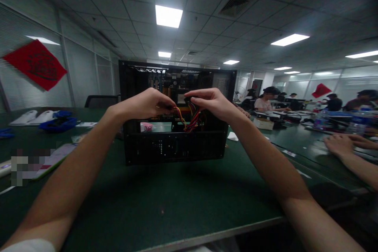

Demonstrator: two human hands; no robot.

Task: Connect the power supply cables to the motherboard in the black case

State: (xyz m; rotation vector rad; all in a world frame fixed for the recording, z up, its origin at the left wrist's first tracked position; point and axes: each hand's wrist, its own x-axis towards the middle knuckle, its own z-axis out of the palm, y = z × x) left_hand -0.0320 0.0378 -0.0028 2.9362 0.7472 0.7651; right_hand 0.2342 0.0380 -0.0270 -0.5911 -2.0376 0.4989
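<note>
An open black computer case (177,150) stands in front of me on the green table, with a circuit board (161,82) visible inside it. My left hand (150,104) is closed in a pinch at the end of a thin cable (179,116) with yellow and red wires. My right hand (210,102) has its fingers closed on a thicker bundle of power cables (193,122), with a dark connector partly hidden under the fingertips. Both sets of wires run down together into the case's lower opening. A pink packet (146,126) shows through that opening.
Blue tool-like items (60,121) and a green-edged board (56,159) lie on the green table (162,201) to the left. On the right are another person's hands (345,145), water bottles (358,122) and a small box (264,123). More people sit farther back.
</note>
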